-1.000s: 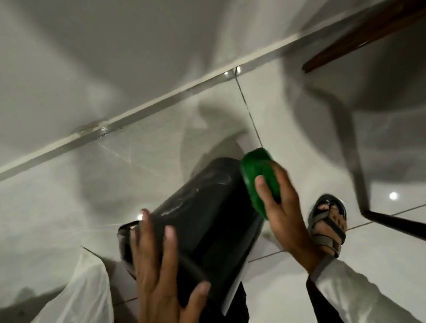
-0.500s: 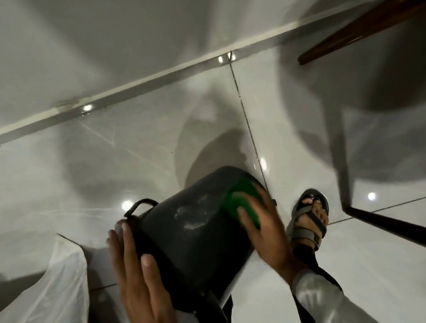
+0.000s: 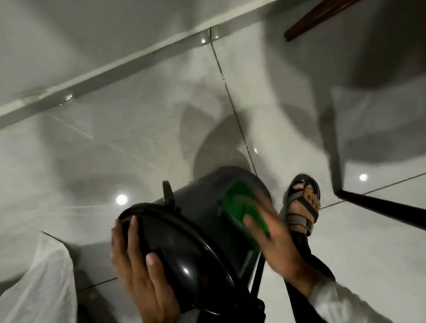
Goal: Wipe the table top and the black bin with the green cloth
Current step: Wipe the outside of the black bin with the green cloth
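The black bin (image 3: 200, 208) is tipped on its side above the tiled floor, its domed lid toward me and its base pointing away. My left hand (image 3: 142, 276) grips the lid end, fingers spread over the glossy rim. My right hand (image 3: 272, 246) presses the green cloth (image 3: 243, 207) flat against the bin's right side wall; the hand is motion-blurred. A small black handle (image 3: 168, 193) sticks up from the bin near the lid.
A white plastic bag (image 3: 31, 298) lies at the lower left. My sandalled foot (image 3: 302, 205) stands just right of the bin. A dark table leg (image 3: 394, 210) runs along the right, and a brown wooden edge (image 3: 342, 0) crosses the top right. A wall skirting (image 3: 98, 73) lies beyond.
The bin has rotated so its lid faces me. My left hand has shifted onto the lid rim. My right hand slid the green cloth down from the bin's far end along its side.
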`<action>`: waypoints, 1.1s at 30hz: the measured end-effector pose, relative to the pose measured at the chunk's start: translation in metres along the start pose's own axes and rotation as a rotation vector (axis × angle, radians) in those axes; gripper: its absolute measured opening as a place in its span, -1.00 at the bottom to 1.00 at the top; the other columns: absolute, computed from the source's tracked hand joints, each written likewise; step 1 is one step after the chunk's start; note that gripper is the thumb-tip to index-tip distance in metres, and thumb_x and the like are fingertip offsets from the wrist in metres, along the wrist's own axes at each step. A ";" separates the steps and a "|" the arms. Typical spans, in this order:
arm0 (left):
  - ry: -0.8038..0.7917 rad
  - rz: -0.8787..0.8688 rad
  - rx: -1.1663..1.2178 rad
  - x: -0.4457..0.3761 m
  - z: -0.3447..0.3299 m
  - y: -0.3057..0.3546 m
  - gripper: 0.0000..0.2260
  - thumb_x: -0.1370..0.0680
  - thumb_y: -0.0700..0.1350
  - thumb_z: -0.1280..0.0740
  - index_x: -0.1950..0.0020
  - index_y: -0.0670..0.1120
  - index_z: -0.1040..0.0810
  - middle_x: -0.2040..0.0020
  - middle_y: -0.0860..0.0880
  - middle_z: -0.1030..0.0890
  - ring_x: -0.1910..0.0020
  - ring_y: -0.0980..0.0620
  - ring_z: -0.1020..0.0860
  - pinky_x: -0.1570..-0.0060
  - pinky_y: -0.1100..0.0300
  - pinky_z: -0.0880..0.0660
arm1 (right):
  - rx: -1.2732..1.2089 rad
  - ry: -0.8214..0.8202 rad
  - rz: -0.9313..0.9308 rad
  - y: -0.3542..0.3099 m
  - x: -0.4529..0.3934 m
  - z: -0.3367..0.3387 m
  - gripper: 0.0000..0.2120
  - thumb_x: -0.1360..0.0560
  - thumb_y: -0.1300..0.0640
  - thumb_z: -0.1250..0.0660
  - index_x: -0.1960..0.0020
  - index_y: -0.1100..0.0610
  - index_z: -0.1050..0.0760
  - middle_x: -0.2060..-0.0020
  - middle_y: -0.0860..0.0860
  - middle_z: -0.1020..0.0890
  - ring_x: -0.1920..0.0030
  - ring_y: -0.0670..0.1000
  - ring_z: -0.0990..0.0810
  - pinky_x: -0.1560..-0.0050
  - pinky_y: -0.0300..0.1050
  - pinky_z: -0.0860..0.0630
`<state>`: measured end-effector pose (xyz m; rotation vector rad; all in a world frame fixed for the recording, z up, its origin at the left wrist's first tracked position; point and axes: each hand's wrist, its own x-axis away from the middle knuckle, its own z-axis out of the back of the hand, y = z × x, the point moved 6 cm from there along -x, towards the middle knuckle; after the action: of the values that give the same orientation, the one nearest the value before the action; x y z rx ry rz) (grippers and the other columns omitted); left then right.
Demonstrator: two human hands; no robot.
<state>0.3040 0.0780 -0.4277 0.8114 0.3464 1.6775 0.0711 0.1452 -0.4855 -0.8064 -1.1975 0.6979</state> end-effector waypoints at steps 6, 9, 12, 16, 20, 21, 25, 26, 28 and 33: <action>-0.027 -0.063 -0.035 0.003 -0.002 0.001 -0.39 -0.68 0.14 0.00 -0.63 -0.17 -0.31 -0.70 -0.24 -0.24 -0.73 -0.11 -0.17 -0.70 0.04 -0.07 | -0.083 0.174 -0.378 0.029 -0.051 0.008 -0.63 -0.70 0.13 -0.32 -0.50 0.07 -0.47 -0.58 0.05 -0.38 -0.62 0.10 -0.36 -0.59 -0.14 -0.29; -0.011 0.031 0.088 -0.006 0.010 -0.027 -0.44 -0.65 0.08 0.03 -0.63 -0.04 -0.24 -0.73 -0.22 -0.18 -0.74 -0.11 -0.14 -0.73 0.04 -0.05 | -0.005 -0.159 0.099 -0.037 0.013 -0.039 -0.65 -0.67 -0.11 -0.31 -0.45 -0.23 -0.49 -0.69 -0.08 -0.20 -0.69 -0.07 -0.22 -0.67 -0.22 -0.18; -0.049 0.089 0.170 -0.011 0.017 -0.041 -0.46 -0.63 0.12 0.06 -0.63 0.07 -0.19 -0.75 -0.17 -0.13 -0.76 -0.08 -0.08 -0.74 -0.17 -0.01 | 0.110 -0.246 0.188 -0.026 0.051 -0.039 -0.61 -0.71 -0.13 -0.24 -0.53 -0.22 -0.40 -0.70 0.00 -0.19 -0.68 -0.05 -0.25 -0.67 -0.24 -0.21; -0.112 0.022 0.087 -0.014 0.013 -0.033 -0.45 -0.63 0.11 0.07 -0.64 0.10 -0.14 -0.76 -0.14 -0.06 -0.78 -0.02 0.03 -0.75 -0.21 0.07 | 0.140 0.169 -0.268 0.046 -0.025 0.008 -0.58 -0.70 0.20 -0.30 -0.55 0.18 -0.41 -0.56 0.10 -0.41 -0.58 0.04 -0.40 -0.61 -0.06 -0.32; -0.111 0.038 0.005 -0.007 0.010 -0.027 -0.35 -0.63 0.29 0.05 -0.68 0.09 0.01 -0.78 -0.11 0.10 -0.73 0.29 0.17 -0.70 -0.26 0.26 | 0.225 0.065 -0.239 0.017 -0.076 -0.020 -0.63 -0.67 0.00 -0.35 -0.46 0.03 -0.54 -0.62 0.03 -0.34 -0.59 0.10 -0.35 -0.62 -0.01 -0.28; -0.109 0.040 -0.003 -0.006 0.010 -0.026 -0.32 -0.62 0.35 0.05 -0.69 0.09 0.01 -0.78 -0.08 0.12 -0.74 0.24 0.19 -0.68 -0.29 0.28 | 0.204 -0.007 -0.105 -0.008 -0.069 -0.038 -0.63 -0.64 -0.07 -0.36 -0.43 -0.05 -0.57 -0.63 -0.07 -0.31 -0.59 0.01 -0.33 -0.63 -0.01 -0.28; -0.175 -0.047 -0.071 -0.003 0.006 -0.018 -0.27 -0.61 0.46 0.08 -0.72 0.15 0.06 -0.76 0.03 0.16 -0.78 -0.02 0.19 -0.64 -0.38 0.28 | 0.062 -0.099 0.246 -0.049 0.005 -0.058 -0.56 -0.65 -0.19 -0.29 -0.50 -0.15 -0.47 -0.68 -0.07 -0.24 -0.67 -0.01 -0.27 -0.66 -0.08 -0.25; -0.196 -0.106 -0.100 0.000 0.004 -0.013 -0.31 -0.62 0.42 0.06 -0.72 0.22 0.08 -0.76 -0.01 0.16 -0.77 -0.02 0.20 -0.64 -0.40 0.28 | 0.051 -0.090 0.230 -0.036 0.008 -0.044 -0.57 -0.66 -0.17 -0.28 -0.51 -0.15 -0.45 -0.66 -0.07 -0.28 -0.67 -0.03 -0.28 -0.67 -0.14 -0.23; -0.239 -0.224 -0.177 0.006 -0.005 -0.002 -0.33 -0.63 0.44 0.09 -0.71 0.28 0.10 -0.74 -0.18 0.12 -0.77 -0.02 0.22 -0.62 -0.47 0.25 | 0.085 -0.019 0.046 0.008 -0.001 -0.012 -0.57 -0.66 -0.14 -0.30 -0.50 -0.08 -0.46 -0.59 -0.05 -0.40 -0.63 -0.10 -0.34 -0.67 -0.15 -0.24; -0.284 -0.427 -0.334 0.023 -0.022 0.021 -0.31 -0.65 0.44 0.11 -0.73 0.20 0.06 -0.71 -0.35 -0.04 -0.78 -0.11 0.18 -0.49 -0.70 0.09 | -0.025 0.132 -0.560 0.099 -0.053 0.013 -0.64 -0.66 0.16 -0.38 -0.45 0.11 -0.52 -0.46 0.14 -0.56 -0.49 0.19 -0.53 -0.58 0.11 -0.39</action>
<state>0.2720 0.0979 -0.4233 0.6573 0.0318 1.1616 0.0414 0.1576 -0.5937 -0.4908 -1.2368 0.1679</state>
